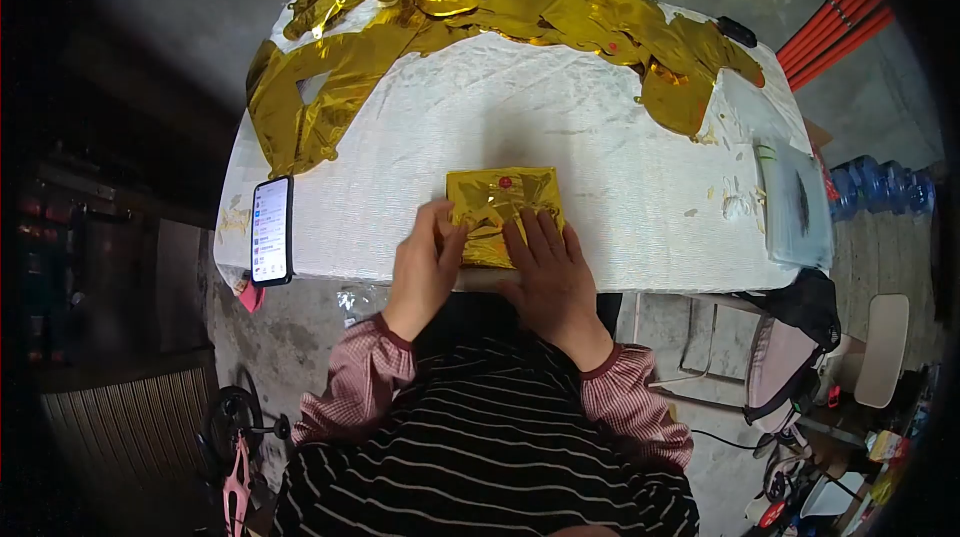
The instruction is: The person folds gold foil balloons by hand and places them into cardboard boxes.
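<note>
A square gold foil packet (500, 189) with a small red mark near its far edge lies on the white-covered table (380, 192), close to the front edge. At the packet's left side is my left hand (428, 257), its fingers curled and drawn together against the foil; whether they pinch anything is hidden. My right hand (550, 267) rests palm down on the packet's right part, fingers stretched out over the foil.
Loose gold foil sheets (520, 12) spread along the table's far side. A lit phone (271, 232) lies at the left edge, clear plastic packs (795, 202) at the right. Beyond stand red poles (835, 27), water bottles (880, 187) and a chair (785, 362).
</note>
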`<state>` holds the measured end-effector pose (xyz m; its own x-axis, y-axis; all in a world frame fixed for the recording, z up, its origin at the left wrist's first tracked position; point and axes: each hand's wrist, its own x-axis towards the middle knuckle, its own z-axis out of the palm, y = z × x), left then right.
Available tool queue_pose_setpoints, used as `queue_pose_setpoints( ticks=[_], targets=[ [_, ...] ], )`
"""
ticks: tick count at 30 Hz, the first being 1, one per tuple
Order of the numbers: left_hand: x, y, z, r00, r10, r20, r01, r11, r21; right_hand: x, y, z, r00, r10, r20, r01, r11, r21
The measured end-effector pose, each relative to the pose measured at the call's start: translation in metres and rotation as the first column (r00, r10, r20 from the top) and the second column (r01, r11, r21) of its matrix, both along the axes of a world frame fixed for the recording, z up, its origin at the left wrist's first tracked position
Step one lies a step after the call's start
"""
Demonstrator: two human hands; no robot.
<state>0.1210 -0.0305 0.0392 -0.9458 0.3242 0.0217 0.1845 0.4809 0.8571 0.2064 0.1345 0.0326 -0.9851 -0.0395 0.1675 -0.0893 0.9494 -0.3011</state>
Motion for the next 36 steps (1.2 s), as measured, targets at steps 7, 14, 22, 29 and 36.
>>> queue_pose_setpoints(
  ticks=[7, 14, 22, 29, 36],
  targets=[
    [-0.043, 0.021, 0.011, 0.881, -0.285, -0.379, 0.235, 0.956, -0.174, 0.000, -0.001, -0.005, 1.000, -0.021, -0.020, 0.020, 0.999, -0.034],
    [-0.055, 0.047, 0.022, 0.914, -0.403, -0.034, 0.355, 0.839, -0.412, 0.003, 0.000, -0.008, 0.995, -0.024, -0.102, 0.012, 0.993, -0.114],
    [-0.064, 0.052, 0.002, 0.903, -0.430, 0.016, 0.425, 0.883, -0.199, 0.003, 0.002, -0.017, 0.982, -0.015, -0.190, -0.012, 0.989, -0.144],
    [-0.059, 0.049, 0.004, 0.938, -0.347, 0.016, 0.342, 0.915, -0.212, 0.002, 0.001, -0.023, 0.965, -0.035, -0.258, -0.001, 0.991, -0.136],
    [-0.063, 0.047, 0.007, 0.891, -0.450, -0.054, 0.398, 0.834, -0.382, 0.003, 0.002, -0.024, 0.963, -0.030, -0.269, 0.000, 0.994, -0.113]
  ],
)
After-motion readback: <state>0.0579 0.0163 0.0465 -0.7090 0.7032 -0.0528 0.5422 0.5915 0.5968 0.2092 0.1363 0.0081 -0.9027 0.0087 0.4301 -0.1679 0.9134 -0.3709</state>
